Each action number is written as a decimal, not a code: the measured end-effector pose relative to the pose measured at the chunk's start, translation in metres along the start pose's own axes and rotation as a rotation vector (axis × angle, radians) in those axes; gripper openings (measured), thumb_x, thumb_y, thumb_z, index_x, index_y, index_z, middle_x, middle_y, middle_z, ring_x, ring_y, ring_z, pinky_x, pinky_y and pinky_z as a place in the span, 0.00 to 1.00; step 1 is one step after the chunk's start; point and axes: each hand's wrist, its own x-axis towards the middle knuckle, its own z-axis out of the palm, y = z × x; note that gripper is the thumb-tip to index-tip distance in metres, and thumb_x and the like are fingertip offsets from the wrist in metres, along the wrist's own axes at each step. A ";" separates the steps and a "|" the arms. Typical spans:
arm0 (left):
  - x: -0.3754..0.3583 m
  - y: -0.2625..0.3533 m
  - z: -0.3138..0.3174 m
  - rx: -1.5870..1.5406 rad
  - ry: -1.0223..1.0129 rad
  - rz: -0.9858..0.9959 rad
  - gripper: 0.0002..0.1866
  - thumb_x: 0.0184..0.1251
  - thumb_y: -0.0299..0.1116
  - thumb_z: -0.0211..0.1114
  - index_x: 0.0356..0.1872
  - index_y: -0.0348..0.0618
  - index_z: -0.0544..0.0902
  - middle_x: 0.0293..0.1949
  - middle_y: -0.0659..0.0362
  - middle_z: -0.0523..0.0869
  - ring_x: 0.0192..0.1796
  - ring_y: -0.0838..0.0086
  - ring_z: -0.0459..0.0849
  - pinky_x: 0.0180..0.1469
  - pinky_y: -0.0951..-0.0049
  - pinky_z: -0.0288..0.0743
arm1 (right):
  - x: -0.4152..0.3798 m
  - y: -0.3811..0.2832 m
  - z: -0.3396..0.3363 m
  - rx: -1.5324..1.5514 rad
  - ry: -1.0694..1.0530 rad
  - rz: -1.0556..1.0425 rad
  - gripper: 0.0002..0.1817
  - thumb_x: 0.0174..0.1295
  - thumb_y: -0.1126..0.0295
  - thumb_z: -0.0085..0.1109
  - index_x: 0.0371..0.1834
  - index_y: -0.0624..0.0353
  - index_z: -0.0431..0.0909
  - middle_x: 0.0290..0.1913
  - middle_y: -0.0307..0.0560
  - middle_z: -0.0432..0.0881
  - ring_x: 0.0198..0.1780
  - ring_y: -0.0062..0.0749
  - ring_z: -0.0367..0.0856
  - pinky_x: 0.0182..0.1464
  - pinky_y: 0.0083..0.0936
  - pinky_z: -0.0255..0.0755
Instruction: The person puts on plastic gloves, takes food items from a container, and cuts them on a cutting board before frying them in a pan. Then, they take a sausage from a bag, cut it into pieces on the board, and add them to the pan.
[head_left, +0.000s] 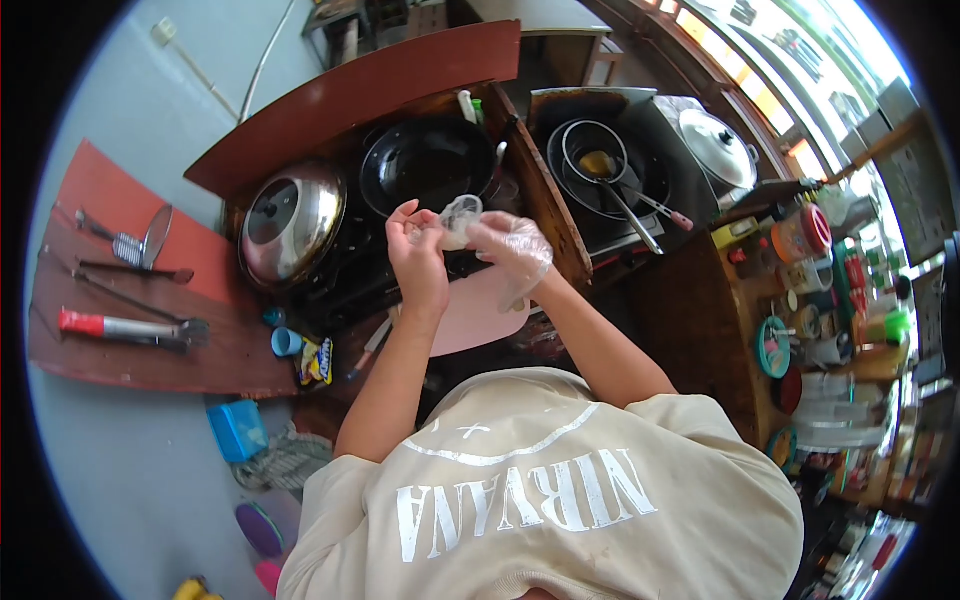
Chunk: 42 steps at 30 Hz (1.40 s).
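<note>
My right hand [512,250] wears a clear disposable plastic glove, loose at the wrist. Its fingers pinch a second, crumpled clear plastic glove [461,214]. My bare left hand [418,252] is beside it, palm turned up, with thumb and fingers closed at the edge of that same plastic. Both hands are held over the front of the stove, just in front of a black wok [425,165]. Below them lies a pink cutting board [480,310], partly hidden by my hands and forearms.
A lidded metal pan [292,228] stands left of the wok. To the right, a strainer [594,150] rests over another dark wok [640,185], near a silver lid [718,150]. Utensils, including tongs [130,328], hang on a red-brown board [215,350]. Jars crowd the right counter [735,290].
</note>
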 end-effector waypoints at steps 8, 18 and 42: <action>-0.065 -0.010 0.015 0.975 0.039 0.401 0.04 0.60 0.22 0.68 0.36 0.35 0.83 0.28 0.64 0.82 0.31 0.85 0.79 0.35 0.80 0.74 | -0.001 -0.023 -0.044 -0.341 -0.025 -0.106 0.15 0.47 0.64 0.72 0.34 0.63 0.84 0.31 0.48 0.87 0.32 0.27 0.84 0.39 0.26 0.77; -0.154 -0.012 0.026 1.179 0.498 0.505 0.05 0.54 0.19 0.64 0.33 0.36 0.82 0.27 0.58 0.82 0.27 0.74 0.80 0.32 0.76 0.74 | -0.012 -0.024 -0.050 -0.901 -0.277 -0.111 0.09 0.48 0.67 0.61 0.32 0.57 0.82 0.39 0.57 0.86 0.47 0.51 0.84 0.52 0.36 0.76; -0.257 0.003 -0.016 -0.255 0.217 0.189 0.06 0.66 0.20 0.62 0.37 0.29 0.86 0.41 0.54 0.87 0.45 0.72 0.85 0.55 0.71 0.76 | -0.059 0.046 0.025 0.587 -1.258 0.691 0.32 0.51 0.68 0.73 0.60 0.66 0.73 0.50 0.54 0.83 0.47 0.42 0.85 0.47 0.38 0.84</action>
